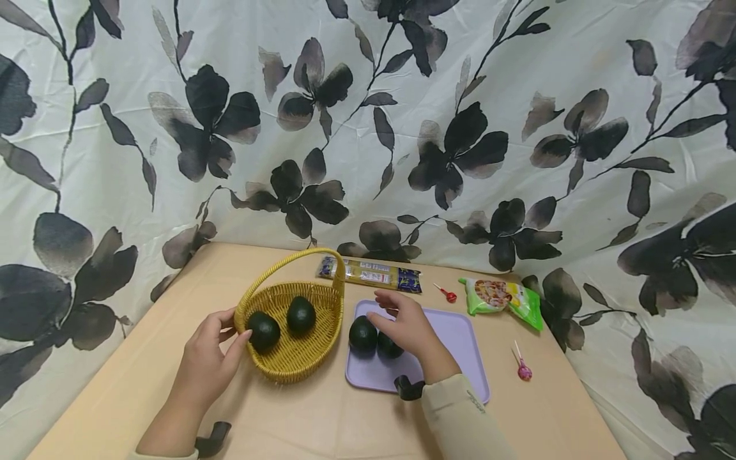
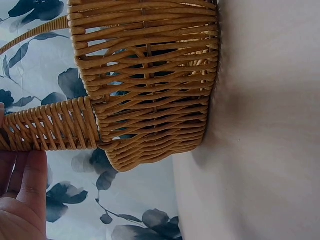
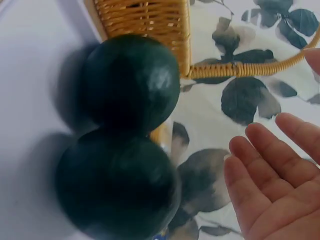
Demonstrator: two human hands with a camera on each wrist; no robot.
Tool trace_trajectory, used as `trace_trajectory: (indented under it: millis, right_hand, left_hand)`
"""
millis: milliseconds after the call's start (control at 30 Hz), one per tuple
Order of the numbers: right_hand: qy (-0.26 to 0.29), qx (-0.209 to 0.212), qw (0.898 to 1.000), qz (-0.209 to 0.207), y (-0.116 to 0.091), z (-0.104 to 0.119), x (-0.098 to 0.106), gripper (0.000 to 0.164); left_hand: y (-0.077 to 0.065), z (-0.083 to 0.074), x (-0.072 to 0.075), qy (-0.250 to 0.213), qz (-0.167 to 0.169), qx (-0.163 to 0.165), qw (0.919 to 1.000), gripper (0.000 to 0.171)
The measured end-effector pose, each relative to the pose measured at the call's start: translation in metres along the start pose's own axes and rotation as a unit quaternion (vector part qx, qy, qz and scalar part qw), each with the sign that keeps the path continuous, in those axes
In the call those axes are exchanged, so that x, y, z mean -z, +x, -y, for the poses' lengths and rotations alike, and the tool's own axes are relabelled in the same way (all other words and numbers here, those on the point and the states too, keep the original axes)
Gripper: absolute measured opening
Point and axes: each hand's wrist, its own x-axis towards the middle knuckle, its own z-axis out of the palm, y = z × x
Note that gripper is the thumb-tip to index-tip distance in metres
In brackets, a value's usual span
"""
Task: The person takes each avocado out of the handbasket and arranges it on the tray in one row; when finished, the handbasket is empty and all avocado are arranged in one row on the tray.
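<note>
At the left, a yellow wicker basket (image 1: 282,372) with an arched handle holds two dark green avocados, one near its left wall (image 1: 264,332) and another near the middle (image 1: 301,315). My left hand (image 1: 208,361) grips the basket at the foot of its handle, fingers on one side and thumb on the other. Two more avocados, a left one (image 1: 363,336) and a right one (image 1: 388,347), sit side by side on a light purple tray (image 1: 457,335). Over them hovers my right hand (image 1: 409,327), its fingers extended and holding nothing. The right wrist view shows a gap between its fingers and both avocados.
Behind the tray lies a pack of spaghetti (image 1: 370,273). A red lollipop (image 1: 448,295) and a green snack bag (image 1: 500,300) lie to its right, with a pink lollipop (image 1: 523,370) closer in. A floral cloth (image 1: 368,140) hangs behind the table.
</note>
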Motion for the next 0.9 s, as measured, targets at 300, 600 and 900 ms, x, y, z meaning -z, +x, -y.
trace_trajectory:
  millis: [300, 600, 900]
  right_hand:
    - [-0.027, 0.021, 0.999, 0.038, 0.012, 0.019, -0.009, 0.056]
    - [-0.021, 0.037, 0.997, 0.061, 0.025, 0.034, -0.019, 0.060]
    - [0.000, 0.041, 0.996, 0.083, 0.035, 0.041, -0.031, 0.071]
  left_hand:
    - [-0.001, 0.000, 0.000, 0.007, 0.003, 0.000, 1.0000, 0.049]
    - [-0.001, 0.000, 0.001, 0.010, 0.001, 0.004, 0.9999, 0.049]
    - [-0.001, 0.001, 0.000, 0.009, 0.002, 0.006, 0.9999, 0.050]
